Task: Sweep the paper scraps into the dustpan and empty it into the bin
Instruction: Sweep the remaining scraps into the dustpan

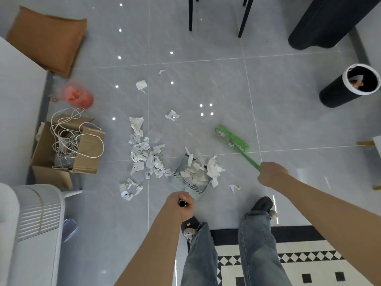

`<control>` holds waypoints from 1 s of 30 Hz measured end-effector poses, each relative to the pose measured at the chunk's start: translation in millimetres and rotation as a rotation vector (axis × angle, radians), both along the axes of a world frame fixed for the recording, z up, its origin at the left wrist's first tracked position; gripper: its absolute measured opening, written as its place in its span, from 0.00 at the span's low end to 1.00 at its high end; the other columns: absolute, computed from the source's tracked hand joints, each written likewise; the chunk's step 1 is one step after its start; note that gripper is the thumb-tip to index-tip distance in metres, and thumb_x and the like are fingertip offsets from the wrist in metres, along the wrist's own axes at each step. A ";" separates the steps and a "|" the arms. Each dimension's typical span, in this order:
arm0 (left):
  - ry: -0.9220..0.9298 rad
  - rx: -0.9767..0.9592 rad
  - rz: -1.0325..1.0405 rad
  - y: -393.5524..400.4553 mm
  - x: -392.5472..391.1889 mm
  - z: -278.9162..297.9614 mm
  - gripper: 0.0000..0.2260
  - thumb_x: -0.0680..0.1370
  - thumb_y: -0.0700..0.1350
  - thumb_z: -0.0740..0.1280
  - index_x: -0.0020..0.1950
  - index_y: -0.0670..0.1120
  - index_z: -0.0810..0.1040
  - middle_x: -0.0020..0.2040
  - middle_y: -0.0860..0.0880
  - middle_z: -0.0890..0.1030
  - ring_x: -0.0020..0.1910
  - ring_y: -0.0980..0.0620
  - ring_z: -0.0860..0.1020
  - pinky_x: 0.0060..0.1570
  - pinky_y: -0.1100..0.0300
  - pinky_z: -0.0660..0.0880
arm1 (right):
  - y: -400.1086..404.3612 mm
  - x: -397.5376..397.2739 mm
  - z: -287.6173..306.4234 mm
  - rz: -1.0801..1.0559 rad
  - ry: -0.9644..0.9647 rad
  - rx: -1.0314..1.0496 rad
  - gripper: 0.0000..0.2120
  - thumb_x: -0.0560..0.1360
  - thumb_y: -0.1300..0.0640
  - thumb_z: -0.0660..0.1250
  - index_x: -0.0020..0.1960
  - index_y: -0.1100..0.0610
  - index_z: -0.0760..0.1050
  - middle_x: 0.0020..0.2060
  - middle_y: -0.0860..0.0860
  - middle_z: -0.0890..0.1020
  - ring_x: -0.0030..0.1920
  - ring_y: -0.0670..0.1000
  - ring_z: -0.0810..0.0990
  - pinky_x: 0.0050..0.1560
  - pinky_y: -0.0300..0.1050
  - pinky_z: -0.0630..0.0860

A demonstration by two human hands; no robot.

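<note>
A green broom (232, 139) is gripped by the right hand (272, 174); a dustpan (190, 178) holding paper scraps (146, 155) is gripped by the left hand (181, 205).

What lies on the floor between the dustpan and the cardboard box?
In the head view, a big pile of paper scraps lies on the tiles between the dustpan and the cardboard box.

The dustpan (190, 178) sits near centre, scrap pile (145, 155) to its left, broom head (232, 139) right, bin (350, 85) far right.
</note>
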State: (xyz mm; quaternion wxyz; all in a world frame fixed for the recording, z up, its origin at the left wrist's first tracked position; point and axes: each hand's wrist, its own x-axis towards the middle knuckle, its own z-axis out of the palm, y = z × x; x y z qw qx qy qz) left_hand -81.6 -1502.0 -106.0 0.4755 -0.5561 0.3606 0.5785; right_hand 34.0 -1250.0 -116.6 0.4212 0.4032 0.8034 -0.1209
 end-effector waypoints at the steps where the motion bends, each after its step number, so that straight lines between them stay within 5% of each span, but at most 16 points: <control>1: -0.005 0.013 0.019 -1.0 -1.0 -0.8 0.15 0.79 0.31 0.49 0.35 0.44 0.65 0.16 0.50 0.60 0.11 0.56 0.61 0.14 0.73 0.62 | -6.6 0.4 2.0 0.023 0.003 -0.030 0.13 0.77 0.60 0.58 0.61 0.57 0.71 0.34 0.48 0.68 0.38 0.49 0.73 0.31 0.37 0.66; 4: -0.011 0.033 0.063 -5.6 -8.3 -5.1 0.16 0.80 0.33 0.50 0.35 0.45 0.64 0.16 0.49 0.61 0.10 0.56 0.62 0.13 0.72 0.63 | -11.9 -3.9 15.0 0.082 -0.003 -0.110 0.14 0.77 0.59 0.58 0.62 0.57 0.70 0.36 0.47 0.69 0.40 0.50 0.73 0.34 0.38 0.69; 8: -0.028 0.030 0.063 -21.4 -17.2 -16.4 0.09 0.80 0.33 0.52 0.47 0.37 0.71 0.31 0.46 0.65 0.10 0.55 0.62 0.12 0.71 0.62 | 11.8 -16.9 41.7 -0.045 -0.004 -0.192 0.16 0.77 0.59 0.58 0.63 0.59 0.74 0.34 0.51 0.75 0.26 0.48 0.70 0.26 0.36 0.66; 12: -0.038 0.053 0.128 -22.0 -18.4 -14.4 0.11 0.80 0.35 0.51 0.41 0.41 0.68 0.27 0.48 0.65 0.10 0.55 0.62 0.11 0.71 0.61 | 18.1 -15.0 64.5 -0.178 0.010 -0.209 0.16 0.77 0.62 0.58 0.63 0.61 0.75 0.27 0.52 0.70 0.21 0.48 0.66 0.21 0.34 0.62; 17: -0.069 0.036 0.067 -26.8 -14.5 2.4 0.12 0.80 0.34 0.53 0.46 0.43 0.75 0.17 0.49 0.62 0.10 0.55 0.62 0.11 0.69 0.62 | 8.1 15.8 60.4 -0.370 0.051 -0.165 0.13 0.77 0.62 0.60 0.60 0.65 0.74 0.28 0.54 0.72 0.22 0.49 0.67 0.22 0.36 0.63; 22: -0.049 -0.048 -0.010 -33.6 -15.4 11.3 0.21 0.80 0.33 0.53 0.71 0.45 0.68 0.22 0.48 0.65 0.10 0.55 0.62 0.12 0.70 0.63 | -13.5 51.1 50.5 -0.545 0.018 -0.127 0.06 0.76 0.64 0.58 0.42 0.64 0.71 0.29 0.55 0.72 0.23 0.50 0.67 0.23 0.38 0.63; 26: -0.013 -0.054 -0.096 -46.3 -16.5 15.9 0.13 0.80 0.33 0.51 0.52 0.40 0.75 0.16 0.48 0.61 0.10 0.55 0.62 0.12 0.71 0.61 | -47.3 63.4 37.8 -0.568 -0.003 -0.142 0.10 0.75 0.65 0.58 0.36 0.60 0.67 0.29 0.55 0.72 0.24 0.50 0.68 0.22 0.38 0.62; 30: -0.006 -0.085 -0.182 -51.6 -24.8 9.7 0.19 0.80 0.33 0.52 0.72 0.34 0.65 0.17 0.48 0.60 0.10 0.56 0.61 0.12 0.71 0.62 | -91.6 47.3 22.0 -0.534 0.036 -0.201 0.14 0.76 0.62 0.58 0.33 0.55 0.61 0.31 0.51 0.68 0.31 0.51 0.70 0.29 0.36 0.71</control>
